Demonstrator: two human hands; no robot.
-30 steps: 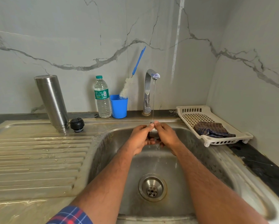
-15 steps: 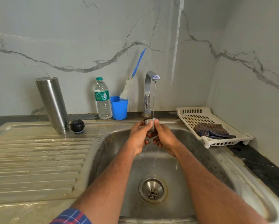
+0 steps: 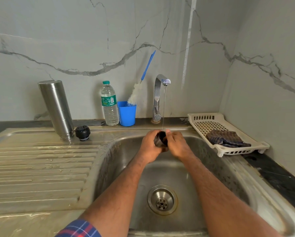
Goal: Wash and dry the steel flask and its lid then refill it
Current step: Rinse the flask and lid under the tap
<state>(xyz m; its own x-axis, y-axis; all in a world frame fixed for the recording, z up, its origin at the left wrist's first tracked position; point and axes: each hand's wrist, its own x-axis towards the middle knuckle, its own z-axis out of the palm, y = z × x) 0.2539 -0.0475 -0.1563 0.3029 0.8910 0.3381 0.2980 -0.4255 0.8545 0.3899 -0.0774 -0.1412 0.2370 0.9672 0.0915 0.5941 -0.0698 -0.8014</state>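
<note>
Two hands, left (image 3: pixel 149 145) and right (image 3: pixel 177 145), gripped a steel cap (image 3: pixel 161 138) at frame centre under the tap (image 3: pixel 160 96). Flask (image 3: pixel 57 109) stood inverted at left, beside a black stopper (image 3: pixel 82 133).

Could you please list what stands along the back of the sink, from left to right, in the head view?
Steel flask → black stopper → water bottle → blue cup holding the bottle brush → tap → white tray with the checked cloth.
</note>
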